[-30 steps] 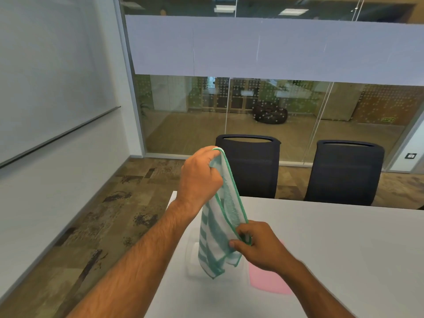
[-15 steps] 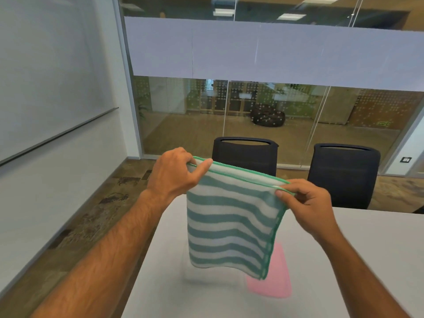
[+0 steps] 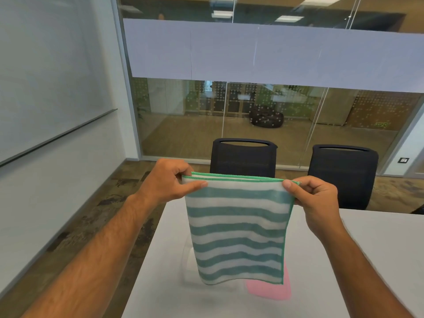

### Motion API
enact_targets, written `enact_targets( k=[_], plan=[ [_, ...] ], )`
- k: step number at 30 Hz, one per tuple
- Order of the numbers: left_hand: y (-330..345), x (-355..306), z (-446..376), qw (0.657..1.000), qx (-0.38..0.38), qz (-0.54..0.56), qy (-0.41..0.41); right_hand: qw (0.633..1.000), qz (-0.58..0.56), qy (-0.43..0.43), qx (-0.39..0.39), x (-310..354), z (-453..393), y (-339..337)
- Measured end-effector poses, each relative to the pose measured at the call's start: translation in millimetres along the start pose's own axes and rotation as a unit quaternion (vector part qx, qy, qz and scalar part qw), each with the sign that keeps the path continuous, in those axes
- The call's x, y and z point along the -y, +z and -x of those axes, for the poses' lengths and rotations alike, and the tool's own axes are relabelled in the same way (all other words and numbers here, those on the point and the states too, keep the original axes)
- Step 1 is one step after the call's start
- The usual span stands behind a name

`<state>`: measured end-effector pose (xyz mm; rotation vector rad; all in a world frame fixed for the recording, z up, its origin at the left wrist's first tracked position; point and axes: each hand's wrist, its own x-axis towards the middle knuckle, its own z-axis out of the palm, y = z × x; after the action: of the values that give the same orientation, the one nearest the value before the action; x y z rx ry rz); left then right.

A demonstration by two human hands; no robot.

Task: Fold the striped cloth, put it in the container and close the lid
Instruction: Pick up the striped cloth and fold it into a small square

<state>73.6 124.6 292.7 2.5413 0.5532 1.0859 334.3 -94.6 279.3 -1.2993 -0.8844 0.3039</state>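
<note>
The striped cloth (image 3: pixel 237 228), white with green bands and a green hem, hangs flat in the air above the table. Its top edge shows doubled layers. My left hand (image 3: pixel 168 180) pinches the top left corner between thumb and fingers. My right hand (image 3: pixel 315 198) pinches the top right corner the same way. Behind the cloth's lower left, a clear container (image 3: pixel 188 262) stands on the table, mostly hidden by the cloth. A pink lid (image 3: pixel 268 291) lies flat on the table below the cloth's lower right corner.
The white table (image 3: pixel 367 260) stretches to the right and toward me. Two dark office chairs (image 3: pixel 243 160) (image 3: pixel 343 175) stand at its far side. A glass wall is behind them, and a whiteboard wall runs along the left.
My right hand went from low on the bunched cloth up to its top right corner. Both hands drew apart, and the cloth now hangs spread flat and level.
</note>
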Motion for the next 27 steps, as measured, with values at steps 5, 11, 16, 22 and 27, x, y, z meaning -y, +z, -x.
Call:
enact_targets(
  k=[5,11,16,22,27],
  plan=[
    [6,4,9,0.992,-0.039,0.102,-0.058,0.997,-0.034,0.060,0.019,-4,-4,-4],
    [6,3,9,0.980,-0.073,0.164,-0.081,0.995,-0.045,0.076,0.041,-5,-3,-3],
    [2,0,8,0.979,-0.064,0.168,-0.097,0.995,-0.039,0.081,0.053,-5,-8,-4],
    [-1,5,1,0.967,0.117,0.188,-0.122,0.991,0.067,0.034,0.108,-7,-8,-6],
    [6,15,6,0.966,0.144,0.169,-0.135,0.976,0.129,0.064,0.161,-12,-6,-6]
  ],
)
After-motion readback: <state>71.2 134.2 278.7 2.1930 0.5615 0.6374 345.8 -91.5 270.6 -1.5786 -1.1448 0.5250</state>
